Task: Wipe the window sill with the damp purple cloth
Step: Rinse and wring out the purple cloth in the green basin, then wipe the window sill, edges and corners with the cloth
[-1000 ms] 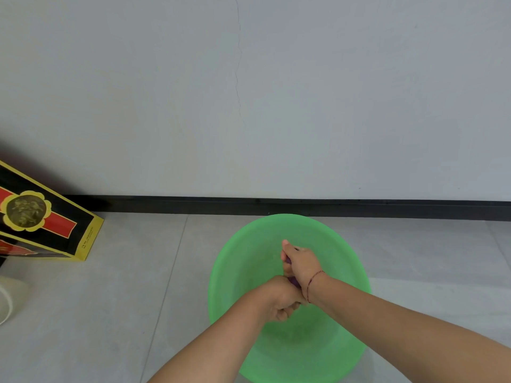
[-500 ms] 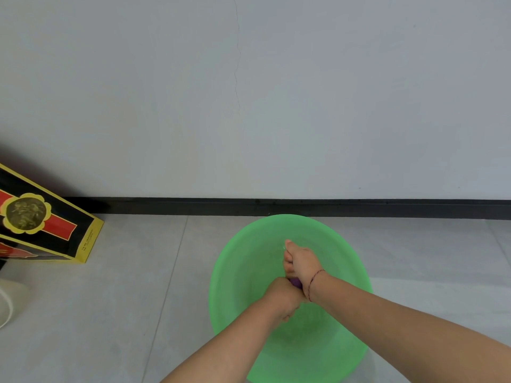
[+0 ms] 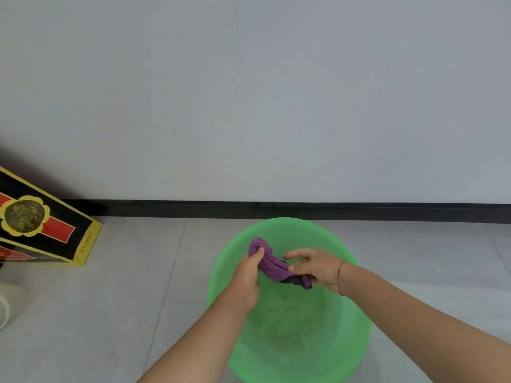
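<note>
I hold the purple cloth [image 3: 269, 262] with both hands, up in the air over the green basin [image 3: 356, 327]. The cloth is bunched into a twisted roll that runs from one hand to the other. It does not touch the water [image 3: 287, 322] that sits low in the basin.

My left grip [image 3: 247, 275] is closed on the upper left end of the cloth. The thumb lies on top of the cloth, and a rounded purple bit sticks out above it. My right grip [image 3: 315, 268] holds the lower right end. The thumb presses on the cloth, the first finger points out straight above it, and the other fingers curl round the dark, wet-looking tip. A thin red string [image 3: 339, 275] goes round my right wrist.

The basin stands on the grey tiled floor [image 3: 110, 313], near a black strip [image 3: 387, 211] that runs along the foot of the pale wall [image 3: 359, 106]. A thin crack [image 3: 236, 78] runs down the wall above the basin.

Far to the left, a black, yellow and red box [image 3: 41, 225] leans at a tilt on the floor, well apart from the basin. Below it, at the very edge, there is part of a white thing [image 3: 5, 308]. I cannot tell what it is.
</note>
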